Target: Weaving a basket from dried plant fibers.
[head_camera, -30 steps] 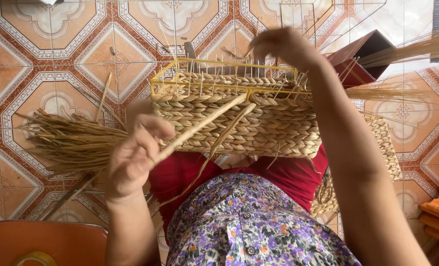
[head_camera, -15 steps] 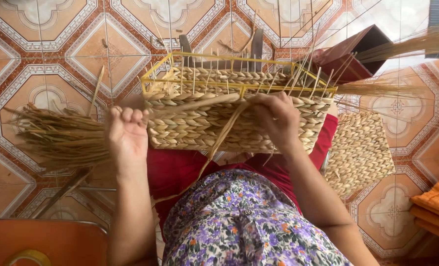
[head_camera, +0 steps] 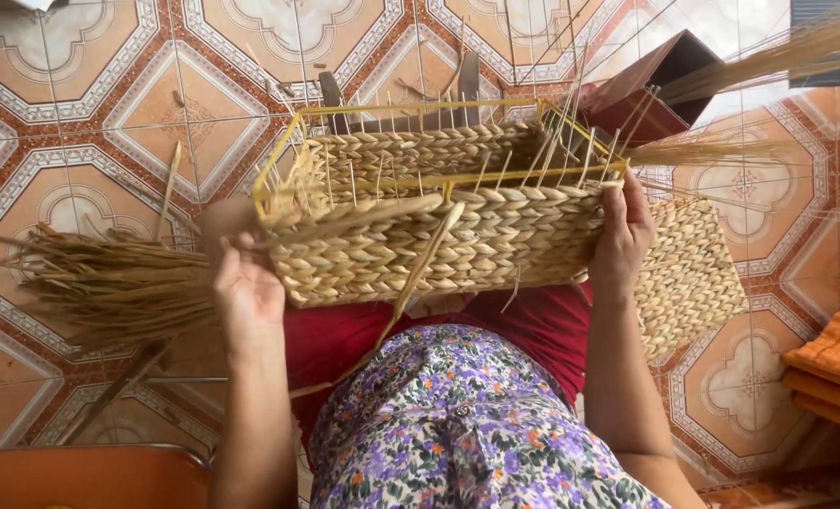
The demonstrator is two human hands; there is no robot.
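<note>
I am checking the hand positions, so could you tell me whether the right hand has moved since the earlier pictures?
Yes. The right hand has dropped from above the basket rim to grip its right end.

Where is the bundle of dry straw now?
The bundle of dry straw lies on the tiled floor, at the person's left, beside the left hand.

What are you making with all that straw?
A person sitting over a patterned tile floor is weaving a rectangular straw basket on a yellow wire frame, resting on their lap. The left hand grips the basket's left end, and the right hand holds its right end. The woven walls reach partway up the frame, with loose strands sticking out. A bundle of dry straw lies on the floor at the left, and a flat woven straw panel lies at the right.
</note>
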